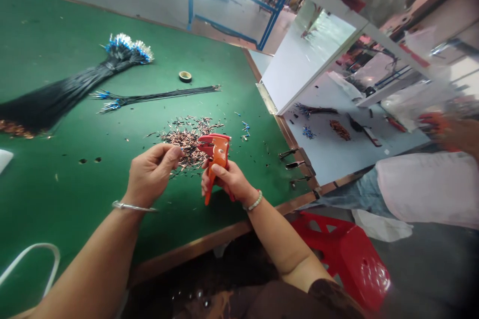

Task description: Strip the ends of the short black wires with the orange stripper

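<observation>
My right hand (227, 181) is wrapped around the handles of an orange-red crimping tool (214, 155), held upright over the green table (56, 179). My left hand (152, 171) is closed in a pinch beside the tool's jaws, holding something small I cannot make out. Just beyond both hands lies a pile of small copper terminals (187, 140).
A thick bundle of black wires with blue-tipped ends (71, 87) lies at the left, a thinner bundle (160, 95) and a tape roll (184, 76) farther back. Another person (419, 184) sits at the right by a white table (337, 149). A red stool (348, 254) stands below.
</observation>
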Available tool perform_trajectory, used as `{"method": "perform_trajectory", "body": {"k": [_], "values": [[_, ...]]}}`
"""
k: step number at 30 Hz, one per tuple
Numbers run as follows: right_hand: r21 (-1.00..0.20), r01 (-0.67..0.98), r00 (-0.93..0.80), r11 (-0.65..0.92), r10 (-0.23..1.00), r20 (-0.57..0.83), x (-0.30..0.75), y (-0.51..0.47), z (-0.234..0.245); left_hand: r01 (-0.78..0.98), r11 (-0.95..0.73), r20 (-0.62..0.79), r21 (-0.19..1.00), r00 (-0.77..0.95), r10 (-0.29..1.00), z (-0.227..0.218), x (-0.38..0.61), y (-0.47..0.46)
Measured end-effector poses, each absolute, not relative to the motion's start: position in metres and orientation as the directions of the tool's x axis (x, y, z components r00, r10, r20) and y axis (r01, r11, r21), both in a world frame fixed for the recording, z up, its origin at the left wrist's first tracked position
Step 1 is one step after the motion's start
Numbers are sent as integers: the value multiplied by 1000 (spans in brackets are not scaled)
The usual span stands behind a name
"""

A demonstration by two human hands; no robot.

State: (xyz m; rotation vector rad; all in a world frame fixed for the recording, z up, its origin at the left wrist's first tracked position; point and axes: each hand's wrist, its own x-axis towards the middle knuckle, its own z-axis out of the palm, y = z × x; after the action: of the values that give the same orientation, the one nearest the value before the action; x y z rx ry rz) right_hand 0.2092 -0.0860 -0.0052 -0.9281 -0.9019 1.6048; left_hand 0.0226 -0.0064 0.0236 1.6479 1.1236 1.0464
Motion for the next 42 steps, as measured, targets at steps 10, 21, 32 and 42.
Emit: {"method": "perform_trajectory", "body": {"k": [10, 21, 32, 42], "values": [[-863, -430, -351, -266, 930, -112, 223, -85, -4, 191, -217, 172, 957, 225, 959, 31, 21, -8], [-870, -410, -399, -273, 912, -98, 223, -89, 0, 147, -164, 113, 975, 307, 945, 31, 19, -8], [-871, -403, -429, -280, 899, -91, 222, -91, 3, 101, -106, 64, 989, 354, 933, 28, 24, -12], [-898, -326, -370, -294, 914, -165, 221, -90, 0, 138, -138, 81, 981, 355, 931, 31, 24, -11]]}}
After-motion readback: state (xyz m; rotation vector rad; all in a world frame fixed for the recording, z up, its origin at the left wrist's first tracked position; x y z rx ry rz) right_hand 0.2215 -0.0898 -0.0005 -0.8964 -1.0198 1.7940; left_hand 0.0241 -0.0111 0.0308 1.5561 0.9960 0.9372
